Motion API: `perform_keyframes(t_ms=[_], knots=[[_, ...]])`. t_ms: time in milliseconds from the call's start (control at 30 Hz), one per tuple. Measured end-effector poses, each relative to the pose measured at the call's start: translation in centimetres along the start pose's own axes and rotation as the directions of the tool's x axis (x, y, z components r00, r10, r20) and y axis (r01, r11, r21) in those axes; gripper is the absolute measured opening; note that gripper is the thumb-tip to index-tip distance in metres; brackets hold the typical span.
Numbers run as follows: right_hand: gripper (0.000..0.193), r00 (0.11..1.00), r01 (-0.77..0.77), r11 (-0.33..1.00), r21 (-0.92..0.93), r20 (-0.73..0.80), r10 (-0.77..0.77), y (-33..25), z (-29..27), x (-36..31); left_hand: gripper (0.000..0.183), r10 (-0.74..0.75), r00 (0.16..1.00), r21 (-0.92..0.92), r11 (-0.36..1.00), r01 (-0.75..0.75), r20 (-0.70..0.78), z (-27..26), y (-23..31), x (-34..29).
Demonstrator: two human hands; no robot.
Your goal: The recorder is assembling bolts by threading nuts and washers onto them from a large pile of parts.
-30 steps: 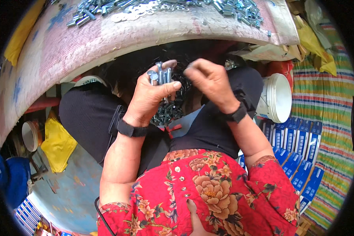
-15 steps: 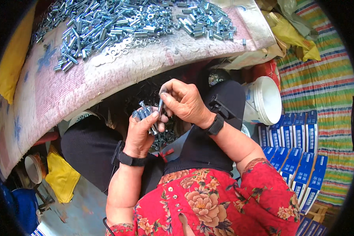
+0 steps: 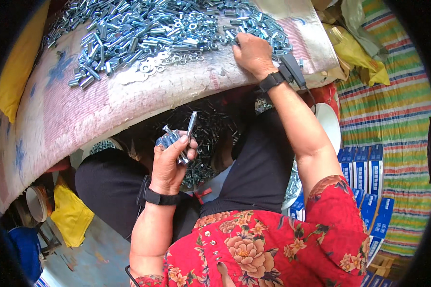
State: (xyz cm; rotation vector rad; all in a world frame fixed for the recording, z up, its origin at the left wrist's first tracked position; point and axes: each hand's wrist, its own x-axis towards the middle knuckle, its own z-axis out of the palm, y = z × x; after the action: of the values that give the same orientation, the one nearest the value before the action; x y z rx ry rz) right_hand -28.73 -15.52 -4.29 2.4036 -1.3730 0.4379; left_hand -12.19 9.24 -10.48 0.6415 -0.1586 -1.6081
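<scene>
Here, shiny silver bolts (image 3: 169, 140) bunched at mixed angles, left hand (image 3: 167, 161) curled around them, right hand (image 3: 255, 55), grip unclear.

The right hand (image 3: 254, 53) has moved off the bolts (image 3: 169, 139) up to the tubes (image 3: 261, 25).

Bright, shadowed centre, bent edges (black corners)
</scene>
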Motion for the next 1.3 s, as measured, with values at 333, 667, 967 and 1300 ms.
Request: perform_keyframes(t_ms=[333,667,967,1300], knots=[[0.027,0.902,-0.25,0.159,0.955,0.289,-0.32,-5.6,-8.1,-6.4,0.015,0.045,0.999,0.123,0.991,-0.045,0.007,0.3,0.3,0.1],[0.036,0.925,-0.243,-0.005,0.97,0.23,-0.302,-7.0,-7.5,-8.1,0.017,0.088,0.991,0.219,0.97,-0.108,0.099,0.3,0.9,-0.4],[0.032,0.904,-0.291,0.149,0.945,0.322,-0.281,-8.8,-7.8,-9.1,0.023,0.127,0.987,0.236,0.961,-0.147,0.098,0.1,1.1,-0.9],[0.034,0.95,-0.072,0.295,0.953,0.155,-0.271,-11.7,-6.4,-9.8,0.02,0.167,0.981,0.23,0.955,-0.187,0.103,-0.2,1.1,-0.3]])
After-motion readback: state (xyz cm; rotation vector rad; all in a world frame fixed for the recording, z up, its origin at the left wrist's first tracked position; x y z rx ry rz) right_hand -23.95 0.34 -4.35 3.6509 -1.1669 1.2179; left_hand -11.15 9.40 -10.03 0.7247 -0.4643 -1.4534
